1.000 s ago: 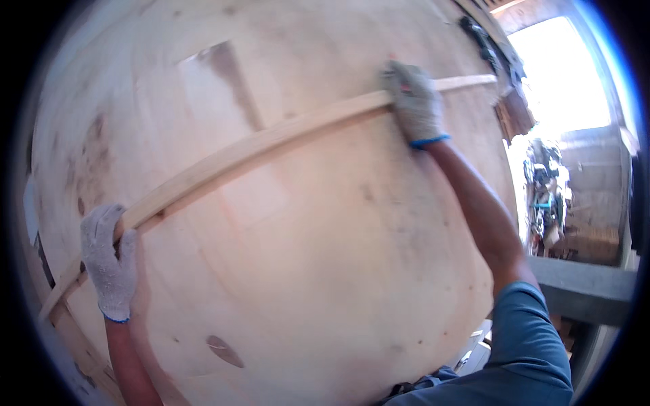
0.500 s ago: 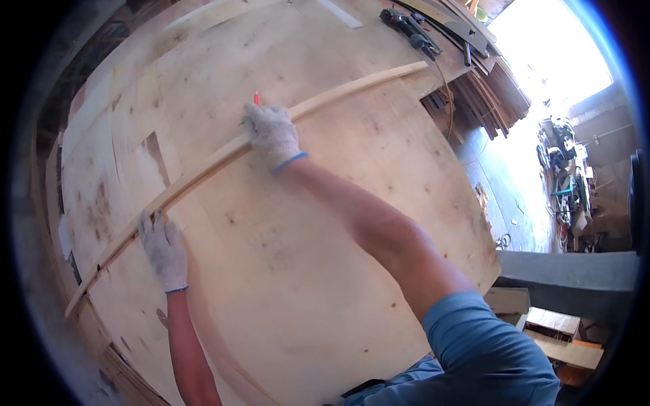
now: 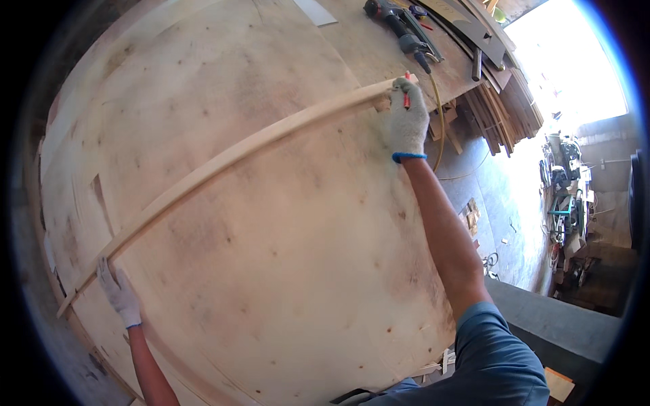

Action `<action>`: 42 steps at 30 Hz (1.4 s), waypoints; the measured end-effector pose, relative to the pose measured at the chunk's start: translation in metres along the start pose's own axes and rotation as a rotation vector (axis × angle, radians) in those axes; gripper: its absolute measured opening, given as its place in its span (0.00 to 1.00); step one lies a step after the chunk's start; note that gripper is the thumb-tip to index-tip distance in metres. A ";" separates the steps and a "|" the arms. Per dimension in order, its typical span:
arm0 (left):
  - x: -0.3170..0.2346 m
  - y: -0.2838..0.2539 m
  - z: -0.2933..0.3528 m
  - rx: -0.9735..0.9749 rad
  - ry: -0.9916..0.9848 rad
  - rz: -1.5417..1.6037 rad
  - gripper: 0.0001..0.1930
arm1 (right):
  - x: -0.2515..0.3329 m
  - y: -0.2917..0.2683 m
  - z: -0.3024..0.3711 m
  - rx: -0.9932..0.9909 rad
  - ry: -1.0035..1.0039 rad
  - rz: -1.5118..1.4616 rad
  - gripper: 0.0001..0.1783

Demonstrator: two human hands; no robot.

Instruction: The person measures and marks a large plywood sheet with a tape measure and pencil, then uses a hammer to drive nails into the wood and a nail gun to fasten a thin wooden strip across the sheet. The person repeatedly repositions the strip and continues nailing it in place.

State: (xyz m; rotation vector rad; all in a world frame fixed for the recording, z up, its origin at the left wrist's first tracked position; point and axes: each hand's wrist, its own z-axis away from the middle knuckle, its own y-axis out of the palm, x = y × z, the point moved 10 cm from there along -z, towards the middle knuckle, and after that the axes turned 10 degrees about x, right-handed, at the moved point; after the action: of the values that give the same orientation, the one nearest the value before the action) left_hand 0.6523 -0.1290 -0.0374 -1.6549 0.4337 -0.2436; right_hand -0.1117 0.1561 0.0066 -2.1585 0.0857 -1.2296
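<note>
Two gloved hands, left hand (image 3: 118,292), right hand (image 3: 405,122), on one wooden strip (image 3: 230,157).

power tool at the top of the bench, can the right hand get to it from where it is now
Probably yes. The right hand rests on the far end of the wooden strip, holding a red pencil, and the power tool lies just beyond it on bare plywood sheet. Nothing stands between them, though the pencil occupies the fingers.

Power tool (image 3: 399,24), yellow hose (image 3: 440,128), perhaps scrap offcuts (image 3: 504,111)

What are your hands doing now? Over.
Left hand pressing wood strip near end. Right hand on far end, red pencil in fingers. Strip flat on plywood sheet, unobstructed.
</note>
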 end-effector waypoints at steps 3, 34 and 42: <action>0.015 0.006 0.003 0.069 -0.025 -0.124 0.27 | -0.002 0.017 -0.002 0.079 0.019 0.002 0.13; 0.027 0.000 0.002 0.149 -0.094 -0.020 0.30 | 0.002 0.015 0.002 0.004 -0.112 0.032 0.11; 0.062 0.035 0.004 0.145 -0.057 -0.523 0.28 | -0.004 -0.003 -0.003 0.146 -0.015 -0.040 0.12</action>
State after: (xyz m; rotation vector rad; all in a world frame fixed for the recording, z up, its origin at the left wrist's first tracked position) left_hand 0.7055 -0.1537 -0.0778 -1.6032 -0.0685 -0.5993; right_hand -0.1167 0.1586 0.0062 -2.0514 -0.0522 -1.2040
